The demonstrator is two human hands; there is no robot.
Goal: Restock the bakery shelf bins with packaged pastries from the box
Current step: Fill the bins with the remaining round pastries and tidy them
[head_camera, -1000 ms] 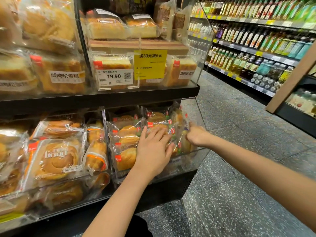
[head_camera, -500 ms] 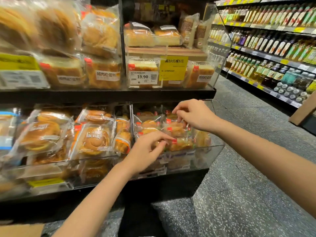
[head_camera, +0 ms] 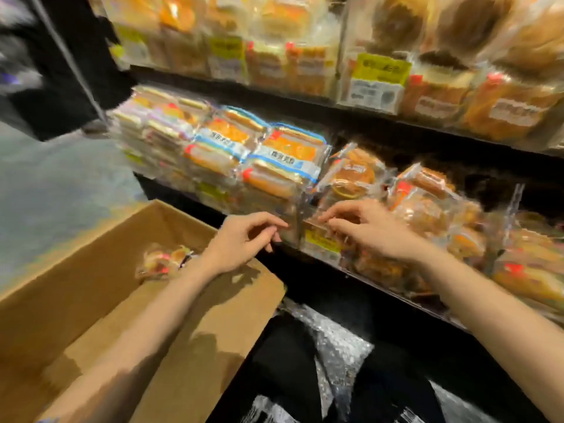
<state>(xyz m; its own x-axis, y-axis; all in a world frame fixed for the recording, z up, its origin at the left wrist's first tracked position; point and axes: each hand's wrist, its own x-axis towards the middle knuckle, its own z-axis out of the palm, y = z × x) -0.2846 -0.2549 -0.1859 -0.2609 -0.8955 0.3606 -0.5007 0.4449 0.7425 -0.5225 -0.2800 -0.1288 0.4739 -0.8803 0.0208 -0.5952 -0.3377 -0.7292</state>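
Note:
An open cardboard box (head_camera: pixel 91 288) stands low on the left with a few packaged pastries (head_camera: pixel 163 261) lying inside. My left hand (head_camera: pixel 244 239) hovers above the box's far flap with its fingers curled and nothing in them. My right hand (head_camera: pixel 366 230) is in front of the clear bin wall (head_camera: pixel 323 242) of the lower shelf, fingers bent, holding nothing that I can make out. Behind the hands, the lower shelf bins hold blue-labelled flat packs (head_camera: pixel 274 160) and round pastry packs (head_camera: pixel 354 175). The picture is motion-blurred.
The upper shelf (head_camera: pixel 305 102) carries bagged bread and a yellow price tag (head_camera: pixel 381 68). More pastry bins (head_camera: pixel 518 264) run to the right. Grey floor (head_camera: pixel 45 184) lies to the left. Dark trousers (head_camera: pixel 305 361) and speckled floor are below.
The view has swung left and down from the right-end bin to the box. Both hands have left the pastry packs in that bin and now hang in front of the shelf edge.

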